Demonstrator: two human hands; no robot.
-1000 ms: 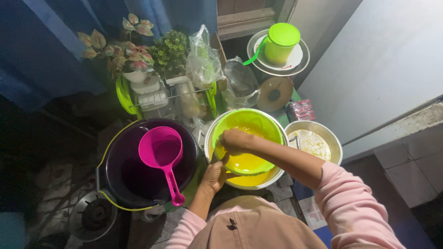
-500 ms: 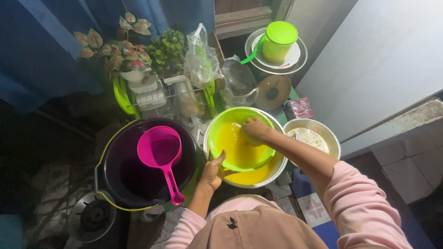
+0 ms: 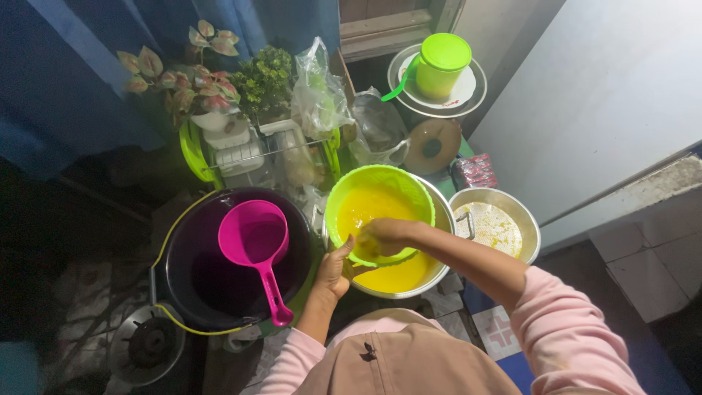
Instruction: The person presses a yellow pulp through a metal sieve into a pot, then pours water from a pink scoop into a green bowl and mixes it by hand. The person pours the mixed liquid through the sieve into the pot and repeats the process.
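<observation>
A lime green strainer bowl (image 3: 380, 201), coated inside with yellow pulp, sits tilted in a metal basin (image 3: 441, 212) holding yellow liquid (image 3: 398, 276). My right hand (image 3: 384, 235) is inside the strainer at its near side, fingers curled down on the pulp. My left hand (image 3: 335, 269) grips the strainer's near left rim and steadies it. Both sleeves are pink.
A dark bucket (image 3: 183, 274) with a pink scoop (image 3: 256, 245) stands to the left. Right of the basin is a metal bowl (image 3: 499, 222) with pale residue. Behind are a dish rack (image 3: 248, 153), plants (image 3: 212, 88), plastic bags (image 3: 322, 95), a green jug (image 3: 441, 66) on a plate, and a stove burner (image 3: 146, 344).
My right hand has slid from the far side of the strainer back to its near side, rubbing the pulp. The strainer tilts more upright; the left hand stays on the rim.
</observation>
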